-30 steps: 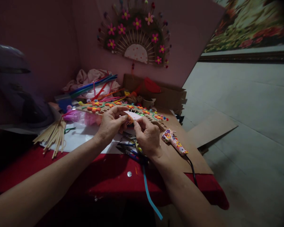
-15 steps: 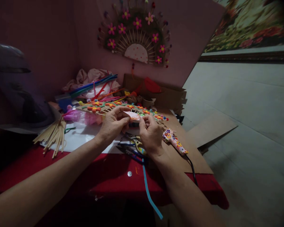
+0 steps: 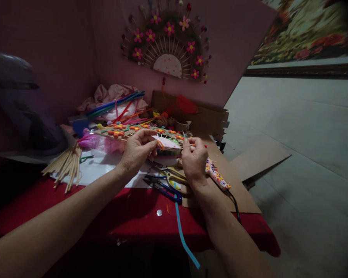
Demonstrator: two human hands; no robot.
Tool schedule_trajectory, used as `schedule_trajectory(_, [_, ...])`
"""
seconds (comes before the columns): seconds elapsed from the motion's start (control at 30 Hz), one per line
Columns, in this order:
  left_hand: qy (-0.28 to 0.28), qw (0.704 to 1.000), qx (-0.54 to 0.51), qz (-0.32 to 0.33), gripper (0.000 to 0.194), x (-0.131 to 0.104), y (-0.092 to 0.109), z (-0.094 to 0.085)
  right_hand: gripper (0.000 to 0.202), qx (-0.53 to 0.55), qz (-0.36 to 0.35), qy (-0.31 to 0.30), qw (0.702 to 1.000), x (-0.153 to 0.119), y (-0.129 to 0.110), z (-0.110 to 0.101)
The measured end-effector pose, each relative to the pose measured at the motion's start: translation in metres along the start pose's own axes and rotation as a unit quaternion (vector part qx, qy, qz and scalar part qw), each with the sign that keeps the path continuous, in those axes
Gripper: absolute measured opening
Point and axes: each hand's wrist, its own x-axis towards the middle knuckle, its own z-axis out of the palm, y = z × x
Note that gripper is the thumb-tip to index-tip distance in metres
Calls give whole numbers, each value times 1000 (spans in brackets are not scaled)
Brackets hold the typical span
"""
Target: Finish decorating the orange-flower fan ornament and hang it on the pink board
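Note:
A flower-trimmed fan of sticks (image 3: 116, 133) lies low over the table, with a pale dotted half-round piece (image 3: 168, 143) at its near edge. My left hand (image 3: 137, 148) pinches a small orange strand (image 3: 160, 145) at the left end of that piece. At its right end is my right hand (image 3: 195, 156), thumb and forefinger pressed together; whatever is between them is too small to make out. Yellow-handled scissors (image 3: 174, 178) and blue-handled snips (image 3: 166, 190) rest below the hands.
Wooden sticks (image 3: 68, 166) lie at the left. A patterned glue gun (image 3: 217, 175) with a black cord rests on cardboard (image 3: 240, 193) at the right. A blue strip (image 3: 181, 231) hangs over the red cloth's front edge (image 3: 133, 227). Another fan (image 3: 168, 46) hangs on the wall.
My right hand has moved right, away from my left hand, uncovering more of the dotted piece and the scissors. My left hand has barely moved.

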Motion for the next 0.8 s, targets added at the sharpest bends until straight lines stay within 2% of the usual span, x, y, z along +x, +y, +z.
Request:
schedule_trajectory(0.07, [2, 1000, -2, -1, 27, 0, 0, 0, 20, 28, -16, -18, 999, -1, -1, -1])
schedule_trajectory(0.13, [5, 1000, -1, -1, 26, 0, 0, 0, 20, 29, -61, -68, 995, -7, -5, 0])
schedule_trajectory(0.27, [7, 1000, 0, 4, 24, 0, 1, 0, 16, -25, -128, -139, 982, -21, -13, 1])
schedule_trajectory(0.53, [5, 1000, 9, 5, 26, -1, 1, 0, 17, -51, -117, -131, 983, -22, -12, 2])
schedule_trajectory(0.8, [-23, 1000, 17, -9, 31, -1, -3, -1, 19, -64, -126, -136, 981, -23, -14, 3])
